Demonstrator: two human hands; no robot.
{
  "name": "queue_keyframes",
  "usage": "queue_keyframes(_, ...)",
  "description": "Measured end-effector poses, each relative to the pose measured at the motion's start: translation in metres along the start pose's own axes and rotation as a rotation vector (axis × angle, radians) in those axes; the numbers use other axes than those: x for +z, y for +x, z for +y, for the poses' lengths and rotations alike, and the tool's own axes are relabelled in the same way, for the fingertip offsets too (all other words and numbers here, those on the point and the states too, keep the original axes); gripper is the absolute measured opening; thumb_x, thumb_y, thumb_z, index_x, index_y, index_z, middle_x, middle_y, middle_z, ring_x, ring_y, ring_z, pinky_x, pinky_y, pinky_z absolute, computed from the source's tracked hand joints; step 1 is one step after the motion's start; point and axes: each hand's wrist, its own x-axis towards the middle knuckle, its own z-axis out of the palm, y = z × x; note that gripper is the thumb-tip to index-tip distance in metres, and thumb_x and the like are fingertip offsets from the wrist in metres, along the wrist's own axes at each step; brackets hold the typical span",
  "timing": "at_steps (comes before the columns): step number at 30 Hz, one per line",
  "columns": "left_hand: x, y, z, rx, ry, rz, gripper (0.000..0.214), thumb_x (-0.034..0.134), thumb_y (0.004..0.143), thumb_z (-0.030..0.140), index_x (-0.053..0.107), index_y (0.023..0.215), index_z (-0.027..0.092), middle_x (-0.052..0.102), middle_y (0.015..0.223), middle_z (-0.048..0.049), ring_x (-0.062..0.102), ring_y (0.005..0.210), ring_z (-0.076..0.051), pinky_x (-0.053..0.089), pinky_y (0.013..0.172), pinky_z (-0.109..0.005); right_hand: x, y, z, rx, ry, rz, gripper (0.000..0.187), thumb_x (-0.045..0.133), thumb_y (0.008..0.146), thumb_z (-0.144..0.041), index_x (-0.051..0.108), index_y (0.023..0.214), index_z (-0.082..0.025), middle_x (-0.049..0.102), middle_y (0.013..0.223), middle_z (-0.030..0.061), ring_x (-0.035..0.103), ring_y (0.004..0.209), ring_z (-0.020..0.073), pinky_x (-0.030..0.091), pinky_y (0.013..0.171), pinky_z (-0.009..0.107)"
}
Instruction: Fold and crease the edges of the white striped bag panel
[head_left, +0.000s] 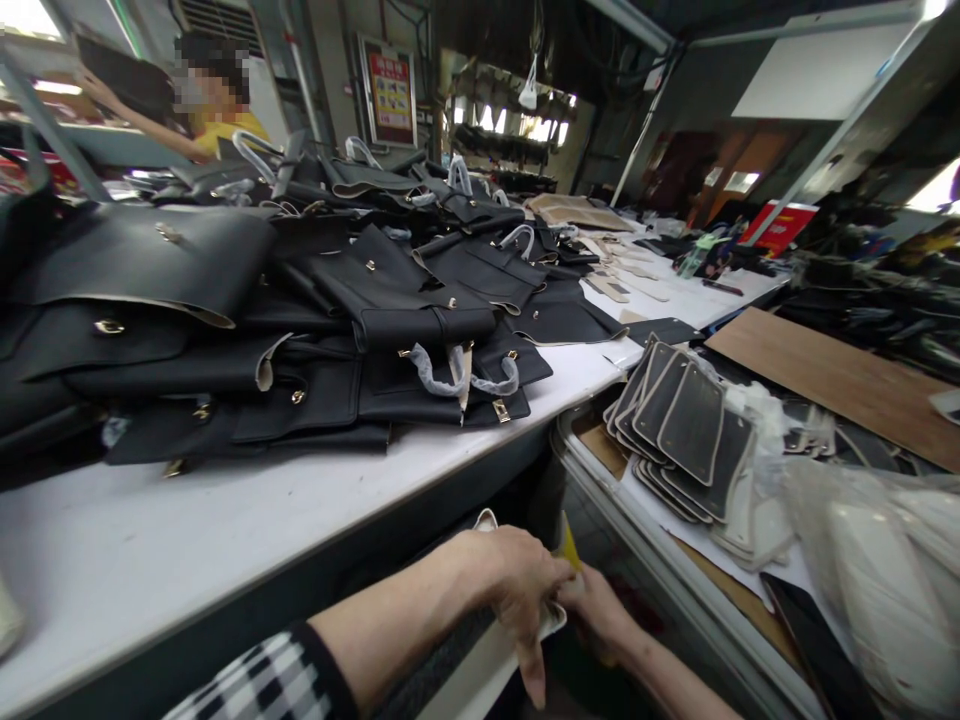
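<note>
My left hand [517, 580] reaches in low from the left, over the gap beside the white table, its fingers bent down around a pale-edged piece [551, 622]. Part of that piece lies hidden under the hand, and its kind is unclear. Close against it, my right hand [592, 605] has its fingers closed on a small yellow thing [569, 545], whose pointed end sticks up above the fingers. The fingertips of both hands meet or nearly meet there. Beneath my left forearm shows a broad pale surface [472, 680].
Black bags [300, 395] with gold clasps and plastic-wrapped handles are heaped on the white table [217, 530]. To the right, dark panels with pale edges [690, 420] lie stacked beside plastic-wrapped pieces [877, 570] and a brown board [832, 380]. A person in yellow [244, 132] holds a dark piece far left.
</note>
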Motion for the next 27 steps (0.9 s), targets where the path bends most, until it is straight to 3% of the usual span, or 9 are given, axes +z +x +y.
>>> queue_keyframes(2,-0.006,-0.001,0.002,-0.011,-0.024,-0.035,0.098,0.085,0.052,0.048,0.045,0.138,0.022,0.065,0.126,-0.0128,0.063,0.112,-0.035,0.050,0.094,-0.042,-0.037,-0.018,0.004,0.026,-0.021,-0.071,0.032,0.069,0.077,-0.032,0.054,0.098,-0.014,0.054,0.062,-0.0060,0.046,0.040,0.0075,0.038,0.038,0.019)
queue_keyframes(4,-0.012,-0.001,0.003,-0.016,-0.048,-0.065,0.092,0.082,0.059,0.043,0.044,0.140,0.021,0.064,0.128,-0.0101,0.061,0.116,-0.033,0.049,0.096,-0.040,-0.074,-0.042,-0.002,0.059,-0.038,-0.201,0.039,0.074,0.066,-0.033,0.055,0.094,-0.013,0.060,0.062,-0.0014,0.054,0.043,0.0121,0.040,0.038,0.020)
queue_keyframes(7,-0.018,0.001,0.002,-0.014,-0.069,-0.128,0.079,0.076,0.068,0.035,0.046,0.139,0.017,0.064,0.129,-0.0101,0.059,0.119,-0.032,0.049,0.095,-0.039,-0.096,-0.076,-0.028,0.157,-0.095,-0.564,0.039,0.067,0.074,-0.048,0.059,0.091,-0.014,0.065,0.064,0.0039,0.054,0.040,0.0105,0.037,0.036,0.017)
queue_keyframes(9,-0.021,0.003,0.000,0.011,-0.071,-0.165,0.072,0.072,0.072,0.031,0.049,0.136,0.011,0.063,0.128,-0.0137,0.059,0.119,-0.033,0.050,0.093,-0.038,-0.087,-0.090,-0.052,0.176,-0.156,-0.674,0.042,0.058,0.081,-0.057,0.061,0.082,-0.014,0.058,0.055,0.0013,0.046,0.035,0.0061,0.029,0.033,0.013)
queue_keyframes(14,-0.025,0.007,-0.004,0.025,-0.048,-0.177,0.061,0.067,0.079,0.034,0.053,0.130,0.005,0.064,0.124,-0.0197,0.061,0.116,-0.033,0.050,0.088,-0.036,-0.049,-0.090,-0.091,0.118,-0.228,-0.671,0.050,0.046,0.089,-0.062,0.059,0.078,-0.016,0.051,0.048,-0.0024,0.035,0.028,0.0044,0.029,0.027,0.011)
queue_keyframes(23,-0.026,0.011,-0.009,0.034,-0.053,-0.179,0.049,0.064,0.083,0.030,0.056,0.127,0.009,0.066,0.124,-0.0162,0.062,0.114,-0.031,0.051,0.085,-0.034,-0.043,-0.078,-0.088,0.056,-0.235,-0.644,0.053,0.045,0.090,-0.064,0.062,0.086,-0.014,0.053,0.050,-0.0017,0.042,0.031,0.0065,0.032,0.028,0.012)
queue_keyframes(27,-0.028,0.010,-0.008,0.045,-0.022,-0.171,0.045,0.064,0.083,0.028,0.059,0.124,0.010,0.069,0.117,-0.0148,0.065,0.109,-0.030,0.052,0.080,-0.033,-0.038,-0.077,-0.089,0.071,-0.224,-0.647,0.054,0.043,0.091,-0.064,0.063,0.082,-0.015,0.053,0.049,-0.0013,0.038,0.029,0.0059,0.030,0.027,0.013)
